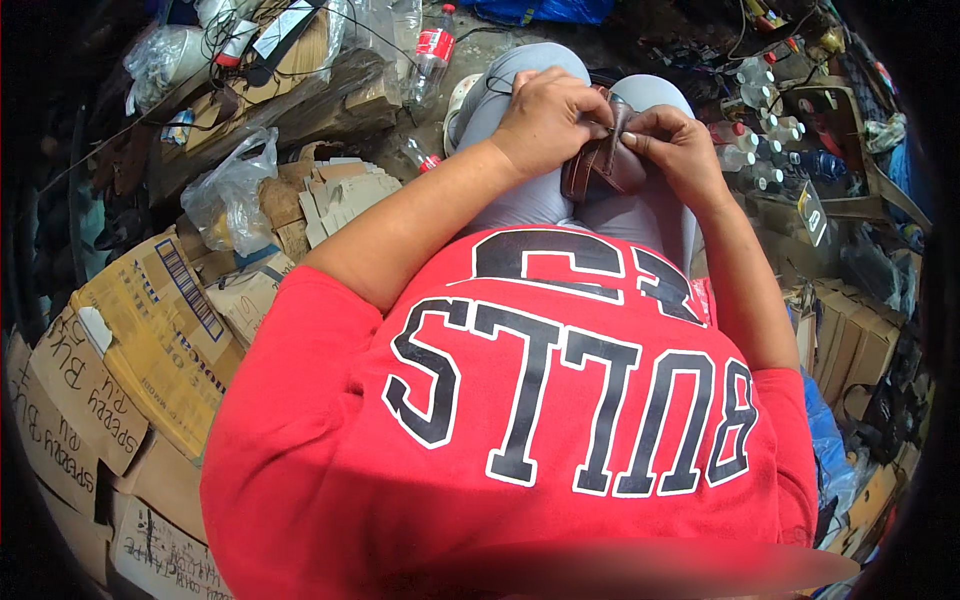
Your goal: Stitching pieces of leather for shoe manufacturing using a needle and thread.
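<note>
A brown leather piece (600, 165), folded and strap-like, rests on my lap over grey trousers (530, 205). My left hand (545, 120) grips its upper left side with the fingers curled over the edge. My right hand (675, 145) pinches its right side between thumb and fingers. Both hands meet over the leather, close together above my knees. A thin dark thread or cord (505, 88) runs by my left hand. My red shirt (520, 420) with large dark letters fills the lower part of the view.
Cardboard boxes (150, 340) and cut card pieces (340, 195) pile up at my left, with a clear plastic bag (232, 185). A plastic bottle (432, 50) with a red label stands ahead. Several small white bottles (760, 135) and cartons (850, 345) crowd my right.
</note>
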Available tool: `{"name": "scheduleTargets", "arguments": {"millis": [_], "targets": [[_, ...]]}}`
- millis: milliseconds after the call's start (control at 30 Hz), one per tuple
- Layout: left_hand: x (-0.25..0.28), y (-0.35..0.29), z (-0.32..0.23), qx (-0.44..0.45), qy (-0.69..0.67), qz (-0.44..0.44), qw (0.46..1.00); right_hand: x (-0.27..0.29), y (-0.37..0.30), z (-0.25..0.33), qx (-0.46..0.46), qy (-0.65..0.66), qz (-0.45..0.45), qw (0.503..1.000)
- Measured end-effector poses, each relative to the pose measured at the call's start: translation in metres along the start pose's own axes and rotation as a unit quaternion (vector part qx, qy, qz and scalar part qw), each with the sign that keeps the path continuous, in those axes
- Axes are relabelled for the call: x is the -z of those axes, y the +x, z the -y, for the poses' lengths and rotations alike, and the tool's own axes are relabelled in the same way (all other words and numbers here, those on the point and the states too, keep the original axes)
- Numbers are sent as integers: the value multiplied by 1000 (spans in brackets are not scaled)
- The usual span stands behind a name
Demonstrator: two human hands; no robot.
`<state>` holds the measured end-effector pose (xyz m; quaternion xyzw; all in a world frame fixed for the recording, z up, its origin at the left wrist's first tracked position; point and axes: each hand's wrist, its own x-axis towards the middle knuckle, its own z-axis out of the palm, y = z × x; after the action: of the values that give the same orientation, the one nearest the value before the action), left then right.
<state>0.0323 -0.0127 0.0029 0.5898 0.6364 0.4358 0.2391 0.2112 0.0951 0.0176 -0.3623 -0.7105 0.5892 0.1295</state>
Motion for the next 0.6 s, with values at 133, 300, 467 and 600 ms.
{"name": "scheduleTargets", "arguments": {"millis": [133,300,467,600], "targets": [[10,-5,1,-105,88,-53,989,13,-2,2,193,-203,-10,960],[31,-12,-5,11,-5,-5,1000,28,-15,11,-26,-16,7,1000],[26,-6,-33,-88,258,119,955,23,-15,34,167,-321,84,928],[22,4,-48,-153,380,166,897,14,-10,49,204,-511,111,827]]}}
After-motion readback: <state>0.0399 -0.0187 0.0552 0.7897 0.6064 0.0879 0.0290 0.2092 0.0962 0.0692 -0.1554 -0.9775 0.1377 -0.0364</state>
